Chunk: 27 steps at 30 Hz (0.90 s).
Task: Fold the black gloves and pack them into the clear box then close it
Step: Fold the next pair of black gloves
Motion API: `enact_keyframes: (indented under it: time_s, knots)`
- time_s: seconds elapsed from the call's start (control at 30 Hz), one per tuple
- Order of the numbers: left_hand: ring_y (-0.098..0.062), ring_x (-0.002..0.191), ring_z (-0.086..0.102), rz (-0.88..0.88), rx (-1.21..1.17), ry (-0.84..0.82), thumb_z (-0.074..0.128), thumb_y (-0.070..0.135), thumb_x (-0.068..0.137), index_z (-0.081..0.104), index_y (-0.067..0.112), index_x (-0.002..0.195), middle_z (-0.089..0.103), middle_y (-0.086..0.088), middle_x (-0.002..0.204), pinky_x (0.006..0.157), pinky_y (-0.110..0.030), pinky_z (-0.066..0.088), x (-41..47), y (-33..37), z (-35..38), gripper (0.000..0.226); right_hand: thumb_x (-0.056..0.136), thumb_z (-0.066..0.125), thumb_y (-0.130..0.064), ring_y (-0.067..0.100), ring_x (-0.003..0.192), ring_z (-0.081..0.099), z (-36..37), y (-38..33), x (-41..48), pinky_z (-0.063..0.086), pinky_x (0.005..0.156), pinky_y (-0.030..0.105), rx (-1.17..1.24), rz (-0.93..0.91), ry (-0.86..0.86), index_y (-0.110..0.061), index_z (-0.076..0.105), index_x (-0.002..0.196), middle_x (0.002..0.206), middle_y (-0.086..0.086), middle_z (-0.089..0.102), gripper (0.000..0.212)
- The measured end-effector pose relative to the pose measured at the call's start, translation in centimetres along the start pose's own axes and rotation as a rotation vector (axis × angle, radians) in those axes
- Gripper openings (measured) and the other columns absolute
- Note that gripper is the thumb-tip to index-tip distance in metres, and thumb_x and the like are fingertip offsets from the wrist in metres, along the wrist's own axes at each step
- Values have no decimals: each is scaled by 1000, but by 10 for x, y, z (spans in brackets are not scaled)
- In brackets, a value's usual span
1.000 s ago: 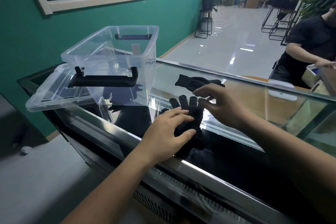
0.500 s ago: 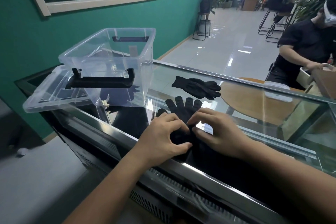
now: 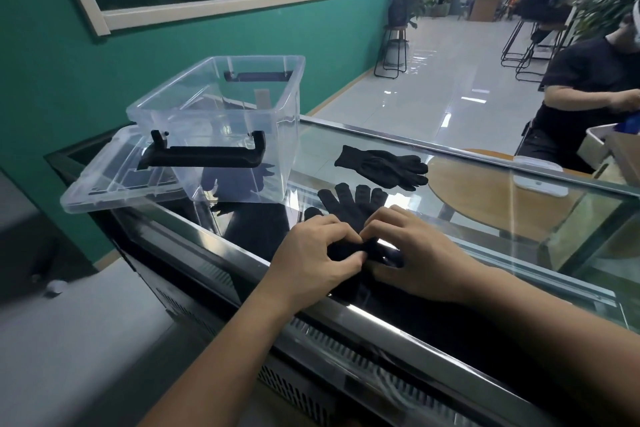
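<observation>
Pinching the near black glove [image 3: 349,208] cuff on the glass counter [image 3: 485,218], left hand [image 3: 311,256] and right hand [image 3: 415,253] fingers closed.

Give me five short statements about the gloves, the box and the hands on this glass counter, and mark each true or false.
1. Both hands pinch the cuff end of the near glove. True: left hand, right hand.
2. The far glove lies inside the clear box. False: it lies on the glass counter, right of the box.
3. The box is open. True.
4. The lid sits right of the box. False: left, partly under it.
5. The near glove's fingers point toward the person. False: they point away.
</observation>
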<state>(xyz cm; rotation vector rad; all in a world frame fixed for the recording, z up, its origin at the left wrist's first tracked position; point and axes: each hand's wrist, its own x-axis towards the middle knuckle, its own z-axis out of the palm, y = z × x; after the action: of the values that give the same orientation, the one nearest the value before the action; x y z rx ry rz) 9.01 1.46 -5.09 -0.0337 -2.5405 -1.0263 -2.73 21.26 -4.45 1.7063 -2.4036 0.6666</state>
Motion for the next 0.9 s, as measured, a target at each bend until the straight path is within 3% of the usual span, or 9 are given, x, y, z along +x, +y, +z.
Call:
enact_keyframes:
  time_s: [0.13,0.3,0.4,0.53,0.67,0.8,0.9]
  knots:
    - [-10,93,71,-30,-32,1,84,44,84,78,32,102,73,14,94,83,-31,58,1,1,-2,22,90,77,-29,12,94,60,-1,1,-1,52,79,32,9,7,89,-24,69,112,103,-12,67,23]
    - [1,111,71,-45,-23,-18,82,28,87,73,36,124,76,17,112,97,-24,58,3,0,-2,39,98,75,-35,1,98,67,1,4,0,54,83,24,148,104,177,-31,65,123,108,-20,71,27]
    - [-1,98,74,-91,-61,55,79,27,96,74,36,119,77,16,100,86,-22,60,4,0,-2,25,98,77,-33,-6,96,68,0,4,2,49,82,11,164,126,205,-31,67,123,103,-29,69,27]
    - [-1,88,75,-133,-103,162,78,26,99,77,29,105,78,13,88,79,-22,61,5,0,0,7,97,77,-32,-3,87,68,2,5,5,51,78,15,146,172,246,-31,78,111,94,-20,75,15]
    - [-6,85,75,-152,-107,202,81,20,96,79,25,95,77,12,85,78,-30,62,8,-5,5,5,96,78,-30,-11,84,62,8,8,8,41,74,4,114,208,275,-30,81,104,85,-22,68,9]
    - [-6,85,72,-141,-54,214,83,19,93,78,27,92,74,13,87,79,-33,61,11,-9,10,9,97,76,-33,-7,81,55,15,15,9,43,71,16,66,239,270,-27,81,97,88,-13,65,8]
    - [-8,82,68,-113,-4,236,85,17,91,76,26,92,70,12,90,75,-23,56,10,-8,10,13,97,76,-32,-8,84,54,16,17,9,43,71,14,56,261,287,-26,80,96,96,-8,60,8]
